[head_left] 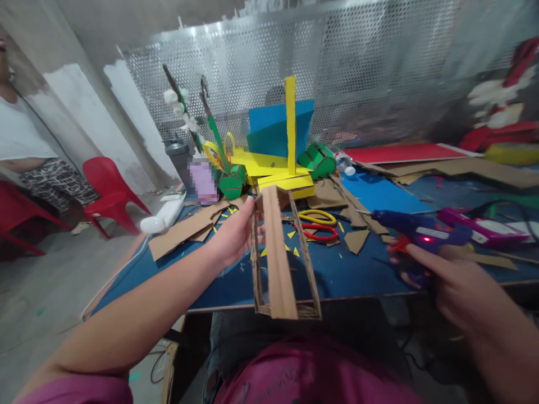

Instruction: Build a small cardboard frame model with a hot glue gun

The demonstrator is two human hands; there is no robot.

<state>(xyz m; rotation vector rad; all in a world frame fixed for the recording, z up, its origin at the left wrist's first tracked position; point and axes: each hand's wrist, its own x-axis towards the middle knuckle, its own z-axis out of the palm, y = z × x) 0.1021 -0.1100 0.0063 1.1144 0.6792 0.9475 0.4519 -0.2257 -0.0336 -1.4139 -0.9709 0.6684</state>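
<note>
My left hand (238, 233) grips the far left side of a long cardboard frame (278, 258), with the thumb on its edge. The frame has two thin side walls and a flat strip down its middle, and its near end juts past the table edge. At the right, my right hand (450, 275) is wrapped round a dark blue glue gun (421, 230), one finger at its red trigger. A small red light glows on the gun, and its nozzle points left. Beyond the frame lie scissors (318, 224) with one yellow and one red handle.
Cardboard scraps (357, 240) and yellow bits litter the blue table (227, 292). Behind stand a yellow cardboard structure (290, 134), green cardboard pieces (233, 182) and a plastic bottle (343, 161). A purple device (475, 224) lies right. A person (25, 129) stands left near a red chair (110, 188).
</note>
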